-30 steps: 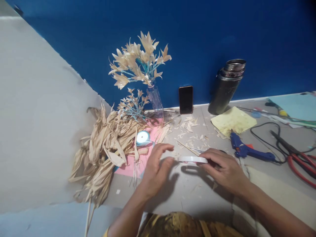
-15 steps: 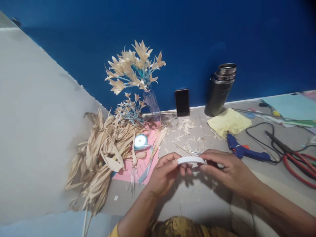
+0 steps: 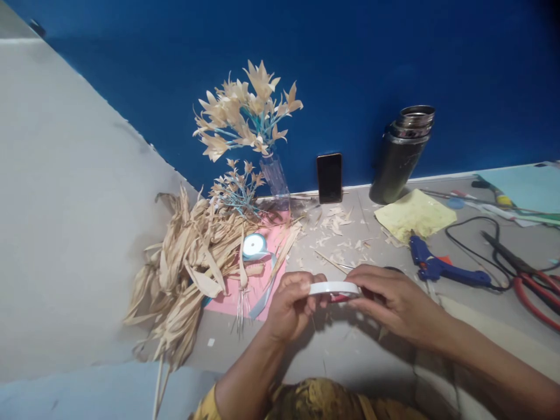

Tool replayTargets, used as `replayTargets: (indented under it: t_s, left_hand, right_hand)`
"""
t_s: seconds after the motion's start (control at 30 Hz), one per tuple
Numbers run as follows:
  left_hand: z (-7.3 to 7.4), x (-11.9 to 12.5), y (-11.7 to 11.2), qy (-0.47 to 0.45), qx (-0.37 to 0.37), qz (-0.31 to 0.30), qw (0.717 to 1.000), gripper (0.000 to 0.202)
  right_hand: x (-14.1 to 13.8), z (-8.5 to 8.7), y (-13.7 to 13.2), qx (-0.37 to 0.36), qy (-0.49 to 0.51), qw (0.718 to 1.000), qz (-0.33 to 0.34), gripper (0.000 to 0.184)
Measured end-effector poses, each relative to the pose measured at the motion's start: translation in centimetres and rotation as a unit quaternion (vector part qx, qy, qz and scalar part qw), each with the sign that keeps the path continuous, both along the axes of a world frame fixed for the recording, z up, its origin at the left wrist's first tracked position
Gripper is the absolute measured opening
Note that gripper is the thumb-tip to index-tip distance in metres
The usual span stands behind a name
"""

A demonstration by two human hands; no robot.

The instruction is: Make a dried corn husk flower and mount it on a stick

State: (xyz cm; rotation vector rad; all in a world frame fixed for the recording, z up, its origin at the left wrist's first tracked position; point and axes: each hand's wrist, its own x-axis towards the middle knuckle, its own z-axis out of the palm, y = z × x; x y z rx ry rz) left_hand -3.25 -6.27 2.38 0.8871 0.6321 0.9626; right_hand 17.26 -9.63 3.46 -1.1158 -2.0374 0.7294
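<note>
A narrow white roll of tape (image 3: 333, 288) is held edge-on above the front of the tabletop. My left hand (image 3: 292, 300) pinches its left end between thumb and fingers. At the other end, my right hand (image 3: 391, 297) is closed on the roll, thumb below and fingers above. Something red shows just beneath the roll; I cannot make out what it is. A thin metal tip and a dark curved piece peek out behind my right hand, mostly hidden. Pale shavings (image 3: 336, 221) lie scattered beyond the hands.
Dried husks (image 3: 184, 262) heap up at left beside a ribbon spool (image 3: 254, 246) on pink paper. Husk flowers (image 3: 245, 111) stand in a clear bottle (image 3: 276, 181). Along the wall are a phone (image 3: 329, 178) and a flask (image 3: 400, 157). A blue glue gun (image 3: 441, 268) and scissors (image 3: 525, 274) lie at right.
The roll has tilted slightly, and red now shows beneath it. Both hands keep their hold. The whole view has shifted a little, so the tabletop things appear farther right.
</note>
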Motion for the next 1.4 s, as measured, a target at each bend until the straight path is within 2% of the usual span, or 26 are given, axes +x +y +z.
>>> replayTargets:
  t_s: [0.1,0.2,0.3,0.37,0.47,0.53,0.63,0.73,0.87,1.03,1.13,1.2,1.27,1.4]
  left_hand:
    - [0.0,-0.3,0.2,-0.028,0.0,-0.009,1.0,0.036]
    - [-0.1,-0.8,0.5,0.012,0.014,-0.066,0.998,0.041]
    - [-0.4,-1.1,0.7,0.094,0.027,-0.144,0.985,0.044]
    - [-0.6,-1.2,0.8,0.145,0.034,-0.171,0.974,0.044]
    - [-0.9,-0.9,0.7,0.164,0.033,-0.152,0.974,0.045]
    - [-0.9,-0.5,0.5,0.117,0.01,-0.12,0.986,0.045]
    - [-0.9,0.1,0.1,-0.004,-0.021,-0.084,0.996,0.047]
    - [-0.8,0.1,0.0,-0.032,-0.017,-0.085,0.996,0.042]
    - [-1.2,-0.7,0.3,0.021,-0.004,-0.103,0.994,0.038]
    - [-1.3,-1.2,0.5,0.149,0.008,-0.203,0.968,0.036]
    - [-0.8,-0.9,0.5,0.184,0.013,-0.224,0.957,0.03]
    - [-0.4,-0.6,0.5,0.199,0.021,-0.212,0.957,0.023]
    - [0.1,-0.5,0.4,0.212,0.035,-0.171,0.962,0.017]
    - [0.8,-0.6,0.1,0.221,0.075,-0.094,0.968,0.021]
  right_hand:
    - [0.4,0.1,0.1,-0.024,0.034,0.999,-0.015,0.019]
    - [0.7,0.1,0.1,0.002,0.037,0.999,-0.017,0.025]
    - [0.8,-0.2,0.0,0.056,-0.027,0.997,0.043,0.027]
    - [0.6,-0.5,-0.2,0.077,-0.077,0.992,0.062,0.028]
    - [0.3,-0.7,-0.3,0.078,-0.099,0.991,0.042,0.027]
    - [0.2,-0.7,-0.3,0.071,-0.065,0.995,0.031,0.022]
    - [0.3,-0.6,-0.3,0.037,-0.007,0.999,0.032,0.017]
    - [0.7,-0.6,-0.2,0.021,0.006,0.999,0.039,0.02]
    - [1.0,-0.5,-0.4,0.047,-0.034,0.997,0.048,0.025]
    - [0.7,-0.6,-0.7,0.065,-0.141,0.985,0.076,0.03]
    - [0.5,-0.9,-0.8,0.069,-0.175,0.98,0.068,0.029]
    - [0.5,-1.1,-0.7,0.072,-0.18,0.979,0.06,0.027]
    - [0.5,-1.2,-0.7,0.08,-0.162,0.982,0.046,0.025]
    - [0.5,-0.8,-0.6,0.061,-0.084,0.994,0.024,0.02]
